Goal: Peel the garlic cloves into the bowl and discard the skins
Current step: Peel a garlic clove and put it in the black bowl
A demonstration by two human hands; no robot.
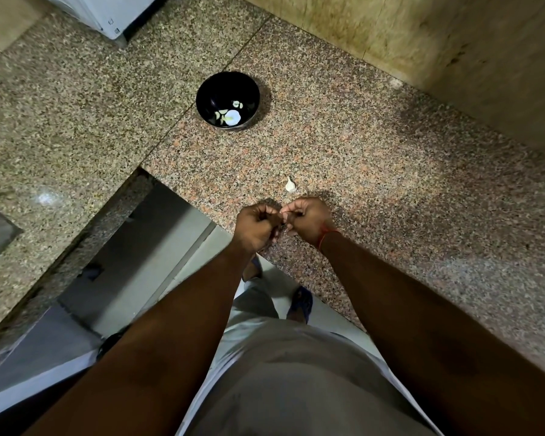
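From the head camera I count two hands, both raised just over the near edge of the speckled granite surface point(375, 158). My left hand point(256, 226) is curled into a fist-like grip, and my right hand point(309, 219) is curled too, its fingertips meeting those of the left. Something small is pinched between them, but it is too hidden by the fingers for me to say what it is. A red thread point(324, 236) circles the right wrist.

I see one garlic clove point(290, 185) lying alone on the surface, just beyond the hands and not touching them; its papery skin looks to be on.

One black bowl point(213, 89) stands farther back on the surface, well apart from the hands. Inside it lie several pale peeled pieces point(232, 116), bunched toward the near wall; I cannot count them exactly because of glare.

At the top left corner sits one white appliance point(107, 14). Below the surface edge I see two feet in blue sandals point(301, 302) on the floor.
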